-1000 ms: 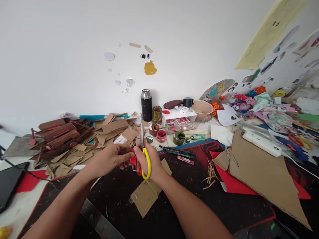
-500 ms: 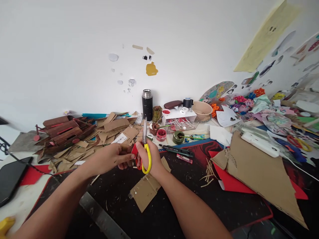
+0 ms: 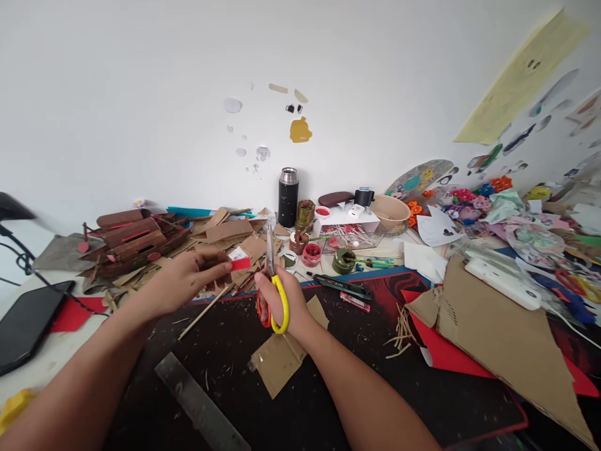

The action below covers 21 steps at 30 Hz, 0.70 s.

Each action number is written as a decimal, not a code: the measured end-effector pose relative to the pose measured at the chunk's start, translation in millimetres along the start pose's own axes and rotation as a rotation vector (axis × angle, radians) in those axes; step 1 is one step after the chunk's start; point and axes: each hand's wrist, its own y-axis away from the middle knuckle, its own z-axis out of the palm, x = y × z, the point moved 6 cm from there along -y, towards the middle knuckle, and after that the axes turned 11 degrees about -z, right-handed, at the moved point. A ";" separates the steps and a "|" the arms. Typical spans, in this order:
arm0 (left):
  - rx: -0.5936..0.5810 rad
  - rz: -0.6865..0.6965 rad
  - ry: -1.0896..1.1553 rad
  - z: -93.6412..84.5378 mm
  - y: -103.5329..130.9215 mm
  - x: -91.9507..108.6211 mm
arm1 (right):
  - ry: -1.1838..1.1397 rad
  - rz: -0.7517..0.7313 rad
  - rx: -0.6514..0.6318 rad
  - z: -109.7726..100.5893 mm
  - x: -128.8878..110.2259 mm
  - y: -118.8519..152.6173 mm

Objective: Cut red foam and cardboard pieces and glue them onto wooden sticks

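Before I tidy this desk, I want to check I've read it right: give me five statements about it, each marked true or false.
1. The right hand holds the scissors. True.
2. The left hand holds a paintbrush. False: the left hand pinches a small red piece.
3. The black flask stands upright. True.
4. The metal strip lies inside a bowl. False: the metal strip lies on the dark mat.
5. The white device lies on the cardboard sheet. True.

Either side of the flat grey metal ruler (image 3: 200, 401), the person's bare, rounded forearms (image 3: 357, 376) tapered to a bare left hand (image 3: 185, 279) and right hand (image 3: 288, 297).
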 end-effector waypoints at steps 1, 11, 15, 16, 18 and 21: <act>0.044 0.003 0.047 -4.7 0.3 0.7 | -0.017 0.004 -0.018 1.1 -1.5 0.4; -0.076 -0.032 0.514 23.6 -8.3 -8.4 | -0.151 0.107 -0.265 20.7 -7.6 10.6; -0.084 0.011 0.422 23.0 -9.5 -7.3 | -0.171 0.116 -0.266 21.8 -7.5 11.5; -0.077 0.020 0.395 20.2 -9.3 -6.8 | -0.171 0.118 -0.260 21.7 -7.2 11.4; -0.030 0.029 0.357 9.7 -8.3 -6.8 | -0.167 0.111 -0.227 20.2 -7.0 10.2; 0.138 0.017 0.215 -16.8 -6.3 -11.8 | -0.151 0.089 -0.129 13.3 -6.8 5.6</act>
